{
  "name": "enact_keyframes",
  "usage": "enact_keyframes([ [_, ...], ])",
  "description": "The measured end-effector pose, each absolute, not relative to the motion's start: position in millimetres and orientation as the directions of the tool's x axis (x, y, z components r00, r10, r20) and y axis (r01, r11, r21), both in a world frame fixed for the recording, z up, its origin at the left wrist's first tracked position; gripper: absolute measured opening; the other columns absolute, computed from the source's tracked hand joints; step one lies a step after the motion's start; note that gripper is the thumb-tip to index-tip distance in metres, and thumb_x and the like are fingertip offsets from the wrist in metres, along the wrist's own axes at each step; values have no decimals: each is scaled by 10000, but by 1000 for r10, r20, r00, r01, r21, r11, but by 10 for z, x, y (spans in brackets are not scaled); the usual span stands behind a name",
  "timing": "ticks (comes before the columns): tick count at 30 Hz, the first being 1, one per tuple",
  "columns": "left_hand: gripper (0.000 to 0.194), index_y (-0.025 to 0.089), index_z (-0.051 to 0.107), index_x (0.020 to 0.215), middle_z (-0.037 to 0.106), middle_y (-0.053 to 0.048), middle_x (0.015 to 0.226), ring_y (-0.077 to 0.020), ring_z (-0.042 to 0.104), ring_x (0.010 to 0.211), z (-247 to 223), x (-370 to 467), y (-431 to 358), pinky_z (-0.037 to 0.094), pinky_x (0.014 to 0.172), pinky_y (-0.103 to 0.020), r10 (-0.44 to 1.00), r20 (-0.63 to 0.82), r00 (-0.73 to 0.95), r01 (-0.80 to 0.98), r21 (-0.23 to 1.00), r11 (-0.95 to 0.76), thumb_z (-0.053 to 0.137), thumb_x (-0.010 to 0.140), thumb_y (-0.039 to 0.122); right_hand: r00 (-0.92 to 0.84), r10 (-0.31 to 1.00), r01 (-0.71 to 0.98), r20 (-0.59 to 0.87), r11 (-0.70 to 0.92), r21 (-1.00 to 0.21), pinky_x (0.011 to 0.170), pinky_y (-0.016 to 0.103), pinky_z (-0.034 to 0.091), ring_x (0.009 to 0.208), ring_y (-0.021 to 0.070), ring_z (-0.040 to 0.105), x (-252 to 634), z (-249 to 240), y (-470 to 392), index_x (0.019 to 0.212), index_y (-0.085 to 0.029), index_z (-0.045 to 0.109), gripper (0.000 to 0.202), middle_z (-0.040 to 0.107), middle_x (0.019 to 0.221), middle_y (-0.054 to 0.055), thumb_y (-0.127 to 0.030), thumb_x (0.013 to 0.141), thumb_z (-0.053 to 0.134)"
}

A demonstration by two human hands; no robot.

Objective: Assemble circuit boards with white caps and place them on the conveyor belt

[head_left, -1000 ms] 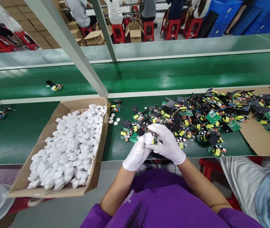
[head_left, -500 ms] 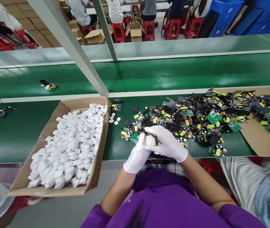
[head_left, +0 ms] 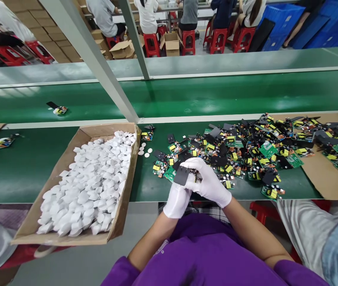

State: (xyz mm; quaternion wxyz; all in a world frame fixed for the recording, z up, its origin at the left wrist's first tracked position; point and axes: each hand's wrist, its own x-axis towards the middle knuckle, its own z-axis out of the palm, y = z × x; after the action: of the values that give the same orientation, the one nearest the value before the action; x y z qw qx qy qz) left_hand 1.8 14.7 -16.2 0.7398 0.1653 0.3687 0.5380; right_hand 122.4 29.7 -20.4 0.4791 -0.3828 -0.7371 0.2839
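My right hand (head_left: 207,180), in a white glove, is closed on a circuit board with a flat black plate (head_left: 181,175). Beneath and beside the plate is my gloved left hand (head_left: 177,198); its fingers are mostly hidden, and what they hold cannot be made out. A pile of circuit boards (head_left: 234,147) with black plates and yellow parts spreads behind and to the right of my hands. To the left, a cardboard tray (head_left: 129,178) holds many white plastic pieces (head_left: 88,182). Several small white discs (head_left: 147,155) lie between tray and boards.
A grey metal post (head_left: 109,79) rises behind the tray. Beyond it runs a green conveyor belt (head_left: 210,95) with a board (head_left: 59,109) on it. Cardboard sheet (head_left: 326,178) lies at the right. A person (head_left: 306,230) sits close on the right; others sit across.
The black plate now shows over my left hand, where a white round piece was visible between my hands. My left hand has shifted slightly right and turned.
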Motion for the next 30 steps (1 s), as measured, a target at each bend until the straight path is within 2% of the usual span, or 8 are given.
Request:
enact_keyframes([
  [7, 323, 182, 550, 549, 547, 9, 571, -108, 475, 532, -169, 46, 158, 420, 516, -248, 959, -178, 220, -568, 776, 274, 739, 703, 393, -170, 903, 110, 395, 416, -903, 932, 362, 557, 1044, 190, 665, 1208, -144, 342, 1018, -246, 665, 134, 685, 1081, 50, -315, 904, 674],
  [10, 251, 174, 608, 598, 583, -5, 597, -120, 509, 545, -158, 41, 155, 425, 497, -243, 947, -200, 253, -546, 778, 310, 727, 706, 366, -169, 956, 30, 242, 250, -968, 692, 270, 596, 964, 179, 682, 1205, -136, 328, 951, -228, 662, 153, 677, 1096, 55, -376, 913, 644],
  [14, 296, 174, 578, 572, 580, 7, 593, -106, 505, 520, -159, 29, 161, 434, 474, -223, 934, -244, 263, -590, 725, 355, 757, 701, 372, -188, 979, 67, 75, 89, -994, 403, 188, 477, 722, 127, 661, 1231, -125, 306, 1053, -232, 709, 272, 654, 1176, 72, -453, 919, 623],
  [17, 324, 183, 577, 611, 592, 15, 600, -118, 544, 522, -152, 0, 194, 452, 470, -225, 913, -318, 255, -633, 659, 407, 783, 732, 402, -245, 967, 168, 73, 116, -979, 479, 241, 557, 744, 136, 682, 1283, -101, 292, 1259, -270, 679, 402, 590, 1382, 89, -496, 987, 488],
  [19, 308, 182, 623, 714, 621, 5, 641, -137, 587, 567, -131, -30, 233, 502, 521, -244, 869, -420, 261, -661, 578, 478, 711, 835, 451, -301, 941, 299, 153, 245, -922, 677, 330, 640, 975, 218, 707, 1320, -112, 285, 1389, -275, 592, 511, 534, 1474, 105, -533, 949, 554],
  [23, 341, 184, 671, 881, 707, -35, 808, -184, 671, 762, -93, -94, 307, 592, 762, -321, 772, -561, 299, -711, 409, 573, 530, 963, 484, -357, 822, 528, 443, 569, -631, 1090, 497, 511, 1333, 308, 551, 1356, -239, 288, 1405, -214, 549, 668, 617, 1366, 154, -458, 822, 764],
  [26, 323, 207, 669, 851, 701, -32, 813, -193, 665, 801, -103, -127, 304, 588, 802, -326, 797, -500, 339, -704, 427, 568, 581, 929, 508, -342, 773, 593, 534, 619, -516, 1030, 470, 542, 1243, 286, 619, 1358, -316, 296, 1357, -198, 567, 562, 647, 1311, 167, -441, 874, 721],
  [30, 432, 192, 547, 654, 532, 51, 616, -93, 505, 568, -168, -141, 238, 501, 577, -227, 876, -397, 273, -686, 559, 467, 832, 709, 511, -366, 771, 630, 522, 618, -471, 977, 462, 562, 1188, 293, 648, 1346, -290, 294, 1335, -213, 583, 523, 666, 1280, 160, -456, 888, 704],
])
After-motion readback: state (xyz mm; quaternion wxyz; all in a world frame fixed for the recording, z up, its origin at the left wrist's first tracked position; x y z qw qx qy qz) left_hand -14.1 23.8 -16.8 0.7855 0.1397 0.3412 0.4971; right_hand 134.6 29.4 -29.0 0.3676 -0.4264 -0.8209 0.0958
